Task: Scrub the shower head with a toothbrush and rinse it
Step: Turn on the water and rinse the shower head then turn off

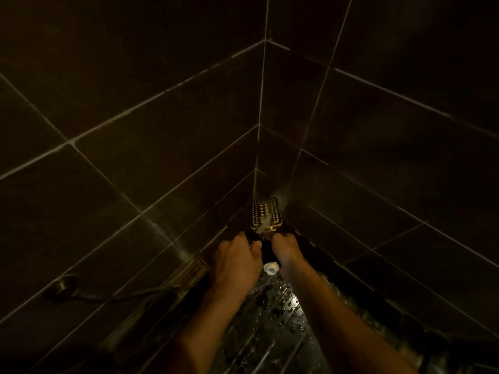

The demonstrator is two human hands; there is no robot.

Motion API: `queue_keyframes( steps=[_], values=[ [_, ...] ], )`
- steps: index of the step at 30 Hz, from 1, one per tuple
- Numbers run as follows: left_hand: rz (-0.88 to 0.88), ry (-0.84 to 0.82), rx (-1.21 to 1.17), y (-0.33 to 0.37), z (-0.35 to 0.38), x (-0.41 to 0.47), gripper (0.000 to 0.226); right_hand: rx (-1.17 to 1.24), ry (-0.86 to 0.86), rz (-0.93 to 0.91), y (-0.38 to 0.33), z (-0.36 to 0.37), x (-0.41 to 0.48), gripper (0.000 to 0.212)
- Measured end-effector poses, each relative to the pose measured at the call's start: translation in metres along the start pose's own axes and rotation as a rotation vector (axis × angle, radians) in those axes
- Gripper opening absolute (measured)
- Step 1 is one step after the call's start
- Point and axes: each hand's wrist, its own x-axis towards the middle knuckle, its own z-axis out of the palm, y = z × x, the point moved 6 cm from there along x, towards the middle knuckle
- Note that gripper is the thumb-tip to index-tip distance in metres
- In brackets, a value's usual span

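Observation:
The rectangular shower head (266, 209) points its dotted nozzle face up at me, low in the corner of the dark tiled stall. My right hand (286, 251) is closed around its dark handle, whose white open end (270, 269) pokes out below the fist. My left hand (237, 261) sits just left of the handle with its fingers pinched together. From those fingers a slim pale toothbrush (262, 224) reaches up across the lower part of the nozzle face. The dim light hides most of the brush's handle.
A dark hose (129, 292) runs along the left wall from a round wall outlet (63, 288). A metal drain grate (193, 272) lies at the foot of that wall. The floor (272, 309) below my forearms is wet and glistening. Tiled walls close in on both sides.

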Motion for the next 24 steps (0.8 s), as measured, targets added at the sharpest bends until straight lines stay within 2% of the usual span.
queue_keyframes(
  steps=[4, 7, 11, 16, 18, 21, 24],
  values=[
    [-0.045, 0.029, 0.022, -0.010, -0.007, 0.000, 0.029, 0.044, 0.005, 0.033, -0.004, -0.005, -0.001, 0.020],
    [-0.039, -0.012, 0.019, -0.005, -0.001, -0.003, 0.029, 0.019, 0.012, 0.027, -0.004, -0.006, 0.000, 0.018],
    [0.030, -0.041, 0.016, 0.010, 0.008, -0.006, 0.030, -0.050, 0.018, 0.002, -0.001, -0.003, 0.002, 0.029],
    [-0.016, 0.007, 0.032, -0.006, -0.003, 0.003, 0.031, 0.015, -0.021, 0.048, -0.001, -0.009, 0.002, 0.013],
    [-0.025, -0.004, 0.024, -0.010, -0.002, 0.002, 0.030, 0.000, -0.024, 0.036, -0.001, -0.009, 0.003, 0.014],
    [0.042, -0.055, -0.014, -0.001, 0.007, -0.002, 0.026, -0.008, -0.019, 0.001, -0.003, -0.008, 0.006, 0.022],
    [0.062, -0.054, -0.027, -0.002, 0.006, -0.001, 0.025, 0.004, -0.022, 0.017, -0.003, -0.008, 0.004, 0.014]
  ],
)
